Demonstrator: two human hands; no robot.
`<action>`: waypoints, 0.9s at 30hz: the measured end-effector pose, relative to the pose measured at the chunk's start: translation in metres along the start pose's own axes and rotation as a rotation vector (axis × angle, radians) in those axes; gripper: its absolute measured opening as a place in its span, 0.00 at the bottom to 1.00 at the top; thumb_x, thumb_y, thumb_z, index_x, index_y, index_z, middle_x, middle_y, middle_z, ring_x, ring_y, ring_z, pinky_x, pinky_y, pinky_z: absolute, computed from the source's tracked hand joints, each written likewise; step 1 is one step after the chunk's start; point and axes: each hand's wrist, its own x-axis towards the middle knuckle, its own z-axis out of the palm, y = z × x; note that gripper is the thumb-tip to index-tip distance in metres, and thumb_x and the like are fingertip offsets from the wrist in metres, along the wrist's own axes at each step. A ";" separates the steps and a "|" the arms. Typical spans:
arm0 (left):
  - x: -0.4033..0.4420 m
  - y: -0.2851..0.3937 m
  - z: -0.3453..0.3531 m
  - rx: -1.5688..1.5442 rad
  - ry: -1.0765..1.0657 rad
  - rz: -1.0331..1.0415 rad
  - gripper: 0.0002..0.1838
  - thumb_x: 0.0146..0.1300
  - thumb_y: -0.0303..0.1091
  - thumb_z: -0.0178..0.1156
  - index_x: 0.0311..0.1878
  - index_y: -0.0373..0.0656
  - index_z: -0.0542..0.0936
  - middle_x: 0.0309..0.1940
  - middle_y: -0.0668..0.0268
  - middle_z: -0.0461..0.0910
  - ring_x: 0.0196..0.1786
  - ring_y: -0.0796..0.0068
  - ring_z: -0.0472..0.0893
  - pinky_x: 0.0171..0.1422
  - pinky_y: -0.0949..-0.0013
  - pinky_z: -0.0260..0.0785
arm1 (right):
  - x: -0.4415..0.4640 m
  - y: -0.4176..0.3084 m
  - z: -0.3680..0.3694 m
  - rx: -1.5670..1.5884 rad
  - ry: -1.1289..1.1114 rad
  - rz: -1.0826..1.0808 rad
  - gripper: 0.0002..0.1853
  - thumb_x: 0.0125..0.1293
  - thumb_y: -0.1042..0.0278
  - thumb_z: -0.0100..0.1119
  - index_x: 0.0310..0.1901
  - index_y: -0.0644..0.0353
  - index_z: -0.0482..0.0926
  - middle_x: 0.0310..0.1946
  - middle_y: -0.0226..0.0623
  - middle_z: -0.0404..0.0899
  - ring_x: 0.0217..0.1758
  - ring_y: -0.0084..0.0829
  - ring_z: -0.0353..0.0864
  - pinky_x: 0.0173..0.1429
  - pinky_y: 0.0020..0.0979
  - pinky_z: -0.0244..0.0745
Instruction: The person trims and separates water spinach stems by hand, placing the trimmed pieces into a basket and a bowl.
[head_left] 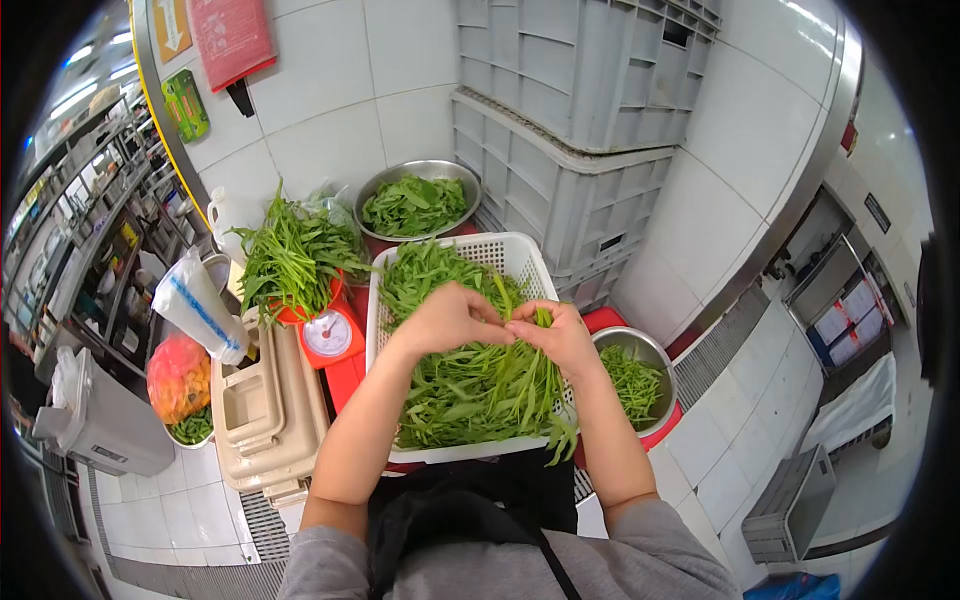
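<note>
Over a white plastic basket (pixel 374 322) heaped with loose greens, my two hands meet fingertip to fingertip. Long-stemmed greens that look like water spinach (pixel 528 385) hang from my right hand (pixel 560 338), whose fingers are closed around the stems. My left hand (pixel 452 318) pinches at a stem (pixel 503 293) of the same bunch, its thumb and forefinger touching the right fingertips. Stem ends show above the right fingers. Cut greens (pixel 450 400) fill the basket below both hands.
A red dial scale (pixel 343 340) bears a pile of uncut greens (pixel 297 250) at left. Metal bowls of greens stand behind (pixel 362 222) and at right (pixel 668 372). Stacked grey crates (pixel 570 180) rise behind the basket. A beige lidded box (pixel 300 385) lies beside the scale.
</note>
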 end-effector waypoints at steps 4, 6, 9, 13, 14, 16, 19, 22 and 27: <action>0.004 0.003 -0.005 -0.095 0.157 0.078 0.08 0.48 0.35 0.66 0.25 0.40 0.82 0.16 0.72 0.73 0.21 0.87 0.66 0.27 0.78 0.58 | 0.005 -0.005 0.007 0.014 -0.079 -0.029 0.09 0.53 0.69 0.63 0.33 0.64 0.78 0.26 0.26 0.76 0.29 0.16 0.71 0.36 0.20 0.66; 0.005 0.005 -0.006 -0.215 0.132 0.140 0.08 0.52 0.33 0.63 0.29 0.38 0.82 0.19 0.70 0.77 0.22 0.87 0.68 0.28 0.78 0.60 | 0.004 -0.012 0.011 0.063 -0.057 0.073 0.09 0.53 0.69 0.63 0.34 0.64 0.79 0.26 0.26 0.76 0.29 0.16 0.70 0.35 0.20 0.65; 0.014 -0.009 -0.007 -0.590 0.128 0.098 0.09 0.53 0.32 0.63 0.32 0.35 0.82 0.24 0.69 0.80 0.25 0.86 0.72 0.31 0.79 0.63 | 0.004 -0.007 0.008 0.083 -0.079 0.155 0.09 0.54 0.69 0.62 0.35 0.65 0.79 0.26 0.25 0.76 0.29 0.16 0.71 0.34 0.20 0.65; 0.014 -0.011 -0.011 -0.532 0.087 0.052 0.07 0.53 0.31 0.63 0.31 0.36 0.82 0.28 0.67 0.80 0.30 0.84 0.75 0.38 0.79 0.65 | 0.001 0.010 0.015 -0.002 -0.048 -0.191 0.10 0.56 0.68 0.61 0.35 0.66 0.79 0.24 0.26 0.77 0.26 0.17 0.71 0.31 0.22 0.66; 0.012 -0.010 -0.009 -0.495 0.090 0.058 0.07 0.53 0.31 0.63 0.30 0.36 0.82 0.28 0.67 0.80 0.30 0.84 0.75 0.38 0.79 0.65 | 0.000 0.008 0.014 -0.084 -0.035 -0.186 0.10 0.56 0.68 0.61 0.35 0.66 0.79 0.23 0.28 0.77 0.26 0.18 0.72 0.31 0.22 0.66; 0.009 -0.001 -0.005 -0.422 0.093 0.068 0.07 0.54 0.31 0.62 0.28 0.36 0.81 0.28 0.67 0.81 0.29 0.84 0.74 0.38 0.78 0.65 | -0.004 -0.009 0.015 -0.248 -0.008 -0.170 0.09 0.56 0.68 0.61 0.33 0.66 0.79 0.23 0.31 0.78 0.25 0.19 0.72 0.30 0.23 0.66; 0.007 0.004 0.003 -0.540 0.177 0.129 0.08 0.54 0.31 0.62 0.26 0.37 0.81 0.27 0.68 0.80 0.24 0.88 0.70 0.31 0.80 0.62 | -0.004 -0.007 0.016 -0.266 0.147 -0.421 0.08 0.56 0.70 0.60 0.31 0.66 0.79 0.22 0.34 0.76 0.24 0.21 0.72 0.29 0.23 0.65; 0.005 -0.001 0.023 -0.910 0.230 0.015 0.07 0.56 0.32 0.60 0.29 0.38 0.80 0.19 0.75 0.74 0.16 0.91 0.58 0.20 0.82 0.45 | -0.008 -0.011 0.015 -0.179 0.250 -0.408 0.05 0.55 0.73 0.59 0.30 0.67 0.79 0.21 0.34 0.75 0.23 0.21 0.71 0.29 0.23 0.64; 0.030 -0.069 0.010 -1.111 0.694 -0.099 0.06 0.57 0.32 0.54 0.32 0.42 0.78 0.18 0.73 0.72 0.16 0.85 0.61 0.18 0.81 0.48 | -0.032 0.004 -0.025 0.160 0.561 -0.308 0.06 0.59 0.74 0.54 0.30 0.65 0.79 0.26 0.29 0.74 0.23 0.16 0.66 0.29 0.19 0.60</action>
